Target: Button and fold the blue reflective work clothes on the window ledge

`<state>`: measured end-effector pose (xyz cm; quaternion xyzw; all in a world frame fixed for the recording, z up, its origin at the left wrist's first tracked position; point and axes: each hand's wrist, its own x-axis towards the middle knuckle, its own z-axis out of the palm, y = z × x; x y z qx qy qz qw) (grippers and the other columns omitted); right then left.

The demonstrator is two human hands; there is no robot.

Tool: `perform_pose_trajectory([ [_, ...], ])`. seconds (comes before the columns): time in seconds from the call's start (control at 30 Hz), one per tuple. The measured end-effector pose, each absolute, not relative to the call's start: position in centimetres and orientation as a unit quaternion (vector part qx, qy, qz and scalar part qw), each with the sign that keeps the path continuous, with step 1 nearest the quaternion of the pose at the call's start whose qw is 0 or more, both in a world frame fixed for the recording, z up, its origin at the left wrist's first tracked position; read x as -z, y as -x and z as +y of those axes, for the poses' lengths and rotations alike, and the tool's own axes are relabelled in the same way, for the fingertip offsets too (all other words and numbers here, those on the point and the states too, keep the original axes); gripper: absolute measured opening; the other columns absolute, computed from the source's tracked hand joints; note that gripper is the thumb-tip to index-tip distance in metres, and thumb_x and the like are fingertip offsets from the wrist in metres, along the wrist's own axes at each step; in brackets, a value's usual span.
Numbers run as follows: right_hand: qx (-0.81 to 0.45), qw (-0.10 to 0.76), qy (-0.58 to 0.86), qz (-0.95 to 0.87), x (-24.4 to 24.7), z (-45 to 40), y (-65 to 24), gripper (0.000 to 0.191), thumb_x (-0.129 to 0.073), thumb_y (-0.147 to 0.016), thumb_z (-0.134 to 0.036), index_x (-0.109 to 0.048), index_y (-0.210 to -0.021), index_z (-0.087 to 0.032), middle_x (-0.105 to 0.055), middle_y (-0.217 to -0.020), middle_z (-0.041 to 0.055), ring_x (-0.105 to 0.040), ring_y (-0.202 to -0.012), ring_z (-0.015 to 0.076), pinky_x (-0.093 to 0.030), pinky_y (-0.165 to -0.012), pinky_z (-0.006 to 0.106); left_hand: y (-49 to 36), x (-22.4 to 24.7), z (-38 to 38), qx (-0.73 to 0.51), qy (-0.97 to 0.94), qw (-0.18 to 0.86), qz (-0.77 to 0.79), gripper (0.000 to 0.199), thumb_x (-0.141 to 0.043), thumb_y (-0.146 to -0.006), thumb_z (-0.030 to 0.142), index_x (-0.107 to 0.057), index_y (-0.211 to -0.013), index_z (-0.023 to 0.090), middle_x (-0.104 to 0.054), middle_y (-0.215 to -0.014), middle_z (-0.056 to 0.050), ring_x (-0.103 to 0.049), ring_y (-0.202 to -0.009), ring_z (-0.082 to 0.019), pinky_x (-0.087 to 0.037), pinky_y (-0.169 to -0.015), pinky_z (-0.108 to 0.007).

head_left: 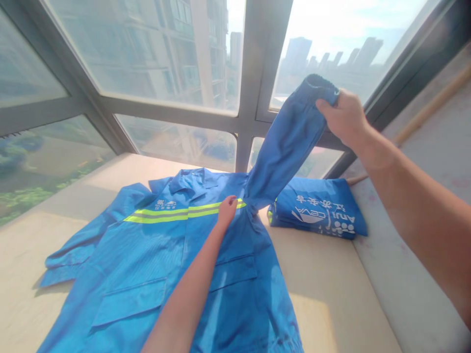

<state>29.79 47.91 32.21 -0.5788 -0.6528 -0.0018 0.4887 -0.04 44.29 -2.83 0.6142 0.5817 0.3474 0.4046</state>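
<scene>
A blue work jacket [128,260] lies spread front up on a pale surface [312,279], its collar [189,182] at the far end, toward the windows [180,139]. The right hand [346,115] grips the cuff [316,88] of the raised sleeve [287,142], thumb on the near side of the cloth, and holds it well above the jacket's right shoulder. The cuff's gathered mouth gapes at the top, a short tube of cloth with shadow inside. The left hand [227,211] is at the right end of the jacket's chest stripe [158,215], its fingers drawn narrow (whether they pinch any cloth, I cannot tell).

Two flapped pockets sit on the jacket's lower front: the left pocket [130,299] lies flat beside the left forearm, and the right pocket [235,269] is on the other side of it. Both flaps are down, so what the pockets hold is hidden. The other sleeve [95,238] lies out to the left of the jacket's body, resting on the surface. Just right of the jacket, beyond the raised sleeve, a folded blue bundle [312,208] with white printing lies near the wall [401,260].
</scene>
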Motion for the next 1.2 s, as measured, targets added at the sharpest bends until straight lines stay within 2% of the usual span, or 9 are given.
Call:
perform_pose_trajectory([
  [0.1,0.042,0.404,0.542,-0.736,-33.5,44.8,-26.0,0.01,-0.065,-0.09,-0.02,-0.065,-0.088,-0.01,-0.064,-0.081,-0.0005,-0.051,-0.079,0.011,-0.041,-0.089,0.029,-0.1,2.9,39.5,-0.342,-0.552,0.529,0.547,0.046,-0.031,-0.102,0.037,-0.062,-0.123,0.011,-0.073,-0.11,-0.018,-0.071,-0.097,-0.023,-0.056,-0.091,-0.043],
  [0.17,0.05,0.377,0.502,-0.777,-34.3,42.6,-23.3,0.009,-0.065,-0.091,-0.022,-0.066,-0.09,-0.013,-0.061,-0.077,-0.0013,-0.05,-0.075,0.0119,-0.042,-0.085,0.029,-1.4,2.8,37.4,-0.34,-0.512,0.588,0.525,0.038,-0.038,-0.1,0.036,-0.067,-0.11,0.012,-0.074,-0.104,-0.018,-0.073,-0.092,-0.024,-0.058,-0.088,-0.043],
  [0.43,0.018,0.359,0.37,-0.857,-34.8,37.7,-17.0,0.02,-0.056,-0.094,-0.035,-0.066,-0.099,-0.019,-0.063,-0.079,-0.0007,-0.054,-0.075,0.0158,-0.042,-0.077,0.029,-8.7,0.4,37.1,-0.376,-0.394,0.686,0.482,0.026,-0.044,-0.099,0.027,-0.059,-0.108,0.008,-0.072,-0.104,-0.019,-0.071,-0.096,-0.023,-0.055,-0.089,-0.04],
  [0.63,-0.06,0.306,0.312,-0.898,-33.4,30.5,-17.8,0.023,-0.055,-0.095,-0.033,-0.069,-0.113,-0.027,-0.07,-0.098,0.0035,-0.063,-0.091,0.0218,-0.046,-0.083,0.033,-1.9,-2.0,31.5,-0.424,-0.314,0.727,0.44,0.03,-0.035,-0.101,0.025,-0.055,-0.119,0.012,-0.068,-0.123,-0.016,-0.067,-0.112,-0.021,-0.052,-0.101,-0.037],
  [0.73,-0.122,0.247,0.281,-0.919,-28.9,23.9,-19.4,0.031,-0.058,-0.091,-0.023,-0.068,-0.117,-0.035,-0.071,-0.108,0.0031,-0.064,-0.102,0.0239,-0.048,-0.093,0.039,2.8,-2.3,24.3,-0.438,-0.259,0.75,0.422,0.037,-0.035,-0.102,0.039,-0.054,-0.125,0.017,-0.067,-0.128,-0.014,-0.067,-0.115,-0.022,-0.051,-0.105,-0.042],
  [0.9,-0.248,0.188,0.351,-0.883,-13.9,12.1,-22.5,0.049,-0.061,-0.068,-0.007,-0.072,-0.104,-0.038,-0.073,-0.109,-0.0005,-0.063,-0.114,0.0268,-0.046,-0.105,0.047,4.9,-1.5,12.9,-0.333,-0.206,0.817,0.423,0.069,-0.036,-0.093,0.071,-0.051,-0.133,0.017,-0.068,-0.123,-0.018,-0.07,-0.109,-0.027,-0.05,-0.104,-0.048],
  [0.97,-0.29,0.203,0.397,-0.847,-8.2,8.6,-23.7,0.049,-0.06,-0.064,-0.009,-0.073,-0.102,-0.038,-0.072,-0.113,0.0006,-0.06,-0.122,0.0305,-0.042,-0.11,0.053,3.7,-0.8,10.4,-0.293,-0.224,0.81,0.456,0.073,-0.051,-0.086,0.072,-0.048,-0.136,0.018,-0.067,-0.124,-0.019,-0.069,-0.111,-0.027,-0.051,-0.103,-0.046],
  [1.07,-0.372,0.242,0.46,-0.769,-3.2,5.8,-25.2,0.045,-0.055,-0.074,-0.016,-0.072,-0.111,-0.032,-0.069,-0.124,0.0052,-0.061,-0.122,0.0269,-0.043,-0.11,0.049,1.5,0.4,9.0,-0.273,-0.245,0.767,0.526,0.081,-0.077,-0.071,0.062,-0.047,-0.133,0.02,-0.066,-0.124,-0.018,-0.069,-0.11,-0.029,-0.053,-0.099,-0.041],
  [1.2,-0.373,0.364,0.65,-0.553,-0.6,5.9,-25.9,0.042,-0.048,-0.086,-0.039,-0.069,-0.116,-0.019,-0.071,-0.115,0.0143,-0.069,-0.102,0.0264,-0.057,-0.087,0.041,-0.2,1.4,8.9,-0.309,-0.243,0.722,0.569,0.086,-0.087,-0.06,0.058,-0.049,-0.127,0.018,-0.063,-0.123,-0.019,-0.071,-0.101,-0.03,-0.057,-0.09,-0.041],
])
